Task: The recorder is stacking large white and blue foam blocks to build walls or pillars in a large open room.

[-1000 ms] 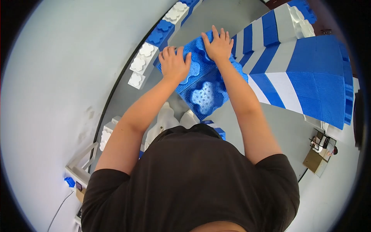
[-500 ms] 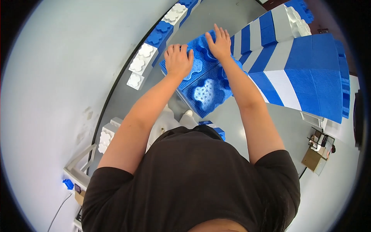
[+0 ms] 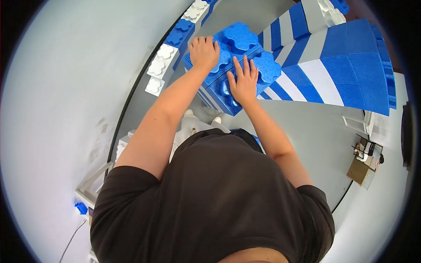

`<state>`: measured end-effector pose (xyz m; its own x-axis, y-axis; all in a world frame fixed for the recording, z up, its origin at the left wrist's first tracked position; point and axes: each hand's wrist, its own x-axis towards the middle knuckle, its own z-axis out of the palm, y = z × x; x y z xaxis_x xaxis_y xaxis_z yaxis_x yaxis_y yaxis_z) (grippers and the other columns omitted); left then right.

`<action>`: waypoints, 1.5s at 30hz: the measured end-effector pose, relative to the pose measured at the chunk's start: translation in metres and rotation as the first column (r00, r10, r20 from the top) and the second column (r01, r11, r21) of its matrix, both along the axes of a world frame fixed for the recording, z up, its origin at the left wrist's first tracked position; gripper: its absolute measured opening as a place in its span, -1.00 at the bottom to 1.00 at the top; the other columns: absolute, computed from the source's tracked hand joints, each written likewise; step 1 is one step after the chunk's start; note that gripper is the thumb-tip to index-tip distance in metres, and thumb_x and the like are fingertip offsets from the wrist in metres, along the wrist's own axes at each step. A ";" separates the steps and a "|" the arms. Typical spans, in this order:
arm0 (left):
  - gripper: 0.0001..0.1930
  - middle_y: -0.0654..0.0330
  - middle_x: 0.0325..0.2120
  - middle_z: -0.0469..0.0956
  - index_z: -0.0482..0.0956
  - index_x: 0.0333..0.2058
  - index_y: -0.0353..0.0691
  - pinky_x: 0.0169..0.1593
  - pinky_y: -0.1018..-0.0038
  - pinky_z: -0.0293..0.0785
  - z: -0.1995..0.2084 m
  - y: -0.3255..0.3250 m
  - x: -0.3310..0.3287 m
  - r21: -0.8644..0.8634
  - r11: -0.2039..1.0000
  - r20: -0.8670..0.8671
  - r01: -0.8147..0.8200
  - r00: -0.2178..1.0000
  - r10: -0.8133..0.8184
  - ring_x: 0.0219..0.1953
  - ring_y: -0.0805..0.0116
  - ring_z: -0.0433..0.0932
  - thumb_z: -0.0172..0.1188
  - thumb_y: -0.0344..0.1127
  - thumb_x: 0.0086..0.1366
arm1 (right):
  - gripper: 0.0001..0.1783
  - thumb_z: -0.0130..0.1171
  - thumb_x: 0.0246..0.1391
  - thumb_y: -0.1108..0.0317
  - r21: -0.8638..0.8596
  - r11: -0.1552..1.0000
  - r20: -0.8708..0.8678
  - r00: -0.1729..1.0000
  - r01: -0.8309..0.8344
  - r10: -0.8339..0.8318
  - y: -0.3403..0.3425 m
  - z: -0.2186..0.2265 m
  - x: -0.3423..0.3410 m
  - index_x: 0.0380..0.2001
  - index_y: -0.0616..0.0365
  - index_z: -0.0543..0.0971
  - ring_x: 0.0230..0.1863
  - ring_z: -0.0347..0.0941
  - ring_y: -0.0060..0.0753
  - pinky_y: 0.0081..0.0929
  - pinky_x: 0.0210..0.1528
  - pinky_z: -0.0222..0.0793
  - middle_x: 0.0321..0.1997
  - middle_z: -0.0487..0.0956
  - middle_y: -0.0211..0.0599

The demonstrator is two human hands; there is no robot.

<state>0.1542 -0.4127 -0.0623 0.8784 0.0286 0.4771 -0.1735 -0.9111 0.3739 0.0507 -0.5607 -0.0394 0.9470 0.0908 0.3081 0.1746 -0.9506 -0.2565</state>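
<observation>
Large blue toy building blocks (image 3: 267,66) with flower-shaped studs stand in front of me, side by side with a seam between their tops. My left hand (image 3: 205,53) rests on the left part of the top, beside a stud, its fingers stretched out and slightly bent. Spread flat, my right hand (image 3: 244,82) lies over the nearest stud (image 3: 225,87) and covers part of it. Neither hand grips anything. Below the blue top, white and blue layers (image 3: 209,100) show at the near left side.
To the right rises a curved wall of blue and white striped blocks (image 3: 322,81), touching or close to the stack. A row of white and blue blocks (image 3: 165,51) runs along the left wall. A white frame (image 3: 94,184) stands lower left, a brown box (image 3: 358,170) at right.
My right hand has come back from the far edge to the nearest stud, uncovering the far studs. My left hand stays near the left edge. The view has shifted slightly.
</observation>
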 end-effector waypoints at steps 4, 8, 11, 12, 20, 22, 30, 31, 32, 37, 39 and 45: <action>-0.75 0.09 -0.29 0.52 0.57 -0.27 -0.18 -0.07 0.16 0.28 -0.001 -0.001 0.000 0.011 1.000 0.025 0.001 1.000 -0.001 -0.12 0.08 0.39 0.09 -0.17 0.18 | -0.45 0.04 0.10 0.05 0.061 0.998 0.073 0.997 -0.007 0.002 0.000 0.000 0.000 0.16 -0.04 0.37 0.30 0.06 0.11 0.08 0.31 -0.12 0.25 0.28 -0.04; -0.74 0.10 -0.29 0.53 0.57 -0.25 -0.17 -0.08 0.16 0.29 -0.003 0.002 0.002 -0.009 1.000 0.078 0.017 0.997 -0.016 -0.12 0.09 0.40 0.08 -0.17 0.18 | -0.52 0.08 0.08 0.15 0.106 0.993 0.162 0.986 -0.045 0.027 -0.002 0.000 -0.002 0.07 0.05 0.44 0.22 0.16 0.02 0.01 0.25 -0.01 0.17 0.39 -0.12; -0.72 0.09 -0.27 0.54 0.56 -0.22 -0.17 -0.08 0.15 0.31 0.001 -0.001 0.000 -0.017 0.999 0.039 0.033 0.999 -0.032 -0.12 0.08 0.43 0.07 -0.16 0.18 | -0.58 0.09 0.06 0.21 0.140 0.989 0.224 0.974 -0.044 0.011 -0.005 -0.002 -0.002 0.00 0.09 0.48 0.16 0.22 -0.03 -0.07 0.19 0.07 0.09 0.44 -0.15; -0.71 0.08 -0.26 0.54 0.56 -0.21 -0.16 -0.07 0.14 0.31 0.002 -0.001 0.000 -0.049 0.999 -0.034 0.021 0.999 -0.022 -0.12 0.07 0.44 0.06 -0.14 0.18 | -0.60 0.10 0.06 0.22 0.161 0.986 0.244 0.970 -0.040 -0.001 -0.006 -0.003 -0.001 -0.03 0.10 0.49 0.13 0.25 -0.05 -0.11 0.16 0.11 0.05 0.47 -0.17; -0.65 -0.04 -0.28 0.53 0.51 -0.08 -0.08 -0.17 0.07 0.42 -0.003 0.009 -0.001 0.001 0.999 -0.130 0.050 0.990 -0.050 -0.24 -0.06 0.52 -0.01 -0.06 0.24 | -0.59 0.11 0.05 0.11 0.202 0.973 0.201 0.977 -0.112 0.071 -0.005 -0.008 0.001 -0.12 0.15 0.50 0.08 0.28 -0.08 -0.17 0.13 0.16 -0.05 0.49 -0.18; -0.63 -0.02 -0.28 0.52 0.48 -0.05 -0.07 -0.18 0.08 0.41 -0.004 0.014 -0.001 0.025 0.996 -0.135 0.091 0.987 -0.087 -0.22 -0.04 0.51 -0.01 -0.05 0.24 | -0.60 0.11 0.05 0.09 0.246 0.961 0.214 0.974 -0.127 0.074 -0.004 -0.007 -0.001 -0.16 0.16 0.52 0.08 0.28 -0.07 -0.17 0.13 0.17 -0.08 0.50 -0.16; -0.54 -0.04 -0.25 0.49 0.40 0.08 0.00 -0.10 0.02 0.33 0.004 0.019 0.000 0.102 0.986 -0.261 0.133 0.960 -0.102 -0.13 -0.03 0.47 -0.05 0.03 0.26 | -0.62 0.09 0.07 0.08 0.320 0.937 0.163 0.982 -0.139 0.090 -0.008 -0.004 0.000 -0.19 0.14 0.54 0.04 0.32 -0.08 -0.20 0.08 0.20 -0.16 0.54 -0.14; -0.54 -0.07 -0.24 0.49 0.39 0.08 -0.01 -0.09 0.03 0.34 0.002 0.021 0.000 0.104 0.985 -0.247 0.136 0.963 -0.107 -0.13 -0.07 0.47 -0.06 0.03 0.27 | -0.62 0.09 0.07 0.08 0.318 0.938 0.172 0.981 -0.141 0.090 -0.008 -0.004 0.001 -0.19 0.14 0.54 0.04 0.32 -0.08 -0.20 0.08 0.20 -0.16 0.54 -0.14; -0.53 -0.10 -0.22 0.49 0.38 0.08 -0.02 -0.07 0.04 0.36 0.001 0.021 0.001 0.104 0.985 -0.233 0.139 0.966 -0.111 -0.14 -0.11 0.47 -0.07 0.04 0.27 | -0.63 0.09 0.08 0.08 0.329 0.927 0.159 0.979 -0.177 0.131 -0.010 -0.004 0.003 -0.19 0.14 0.54 0.02 0.33 -0.10 -0.20 0.08 0.20 -0.16 0.54 -0.15; -0.52 -0.11 -0.24 0.49 0.37 0.10 -0.02 -0.09 0.04 0.36 0.002 0.012 -0.013 0.082 0.995 -0.248 0.057 0.968 -0.035 -0.15 -0.11 0.47 -0.07 0.04 0.28 | -0.64 0.06 0.11 0.09 0.301 0.931 0.130 0.976 -0.205 0.173 -0.033 -0.003 0.014 -0.14 0.11 0.53 0.01 0.34 -0.14 -0.22 0.07 0.22 -0.13 0.53 -0.16; -0.52 -0.11 -0.24 0.48 0.37 0.10 -0.03 -0.10 0.04 0.37 0.003 0.003 -0.020 0.069 0.997 -0.259 0.015 0.966 0.003 -0.16 -0.12 0.47 -0.07 0.04 0.28 | -0.63 0.06 0.11 0.09 0.279 0.934 0.143 0.972 -0.222 0.188 -0.046 -0.005 0.018 -0.13 0.10 0.52 0.02 0.34 -0.12 -0.21 0.07 0.23 -0.13 0.53 -0.15; -0.50 -0.07 -0.21 0.44 0.35 0.12 -0.03 -0.10 -0.03 0.30 -0.003 -0.006 -0.035 0.033 0.999 -0.265 -0.042 0.963 0.049 -0.14 -0.07 0.45 -0.02 0.01 0.26 | -0.61 0.07 0.10 0.07 0.264 0.939 0.097 0.975 -0.221 0.202 -0.058 -0.004 0.016 -0.16 0.15 0.53 -0.01 0.36 -0.09 -0.21 0.03 0.27 -0.16 0.55 -0.14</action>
<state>0.1188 -0.4185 -0.0653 0.9716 0.0623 0.2283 -0.0291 -0.9259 0.3766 0.0663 -0.6191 -0.0433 0.8914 0.1906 0.4111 0.3895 -0.7860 -0.4801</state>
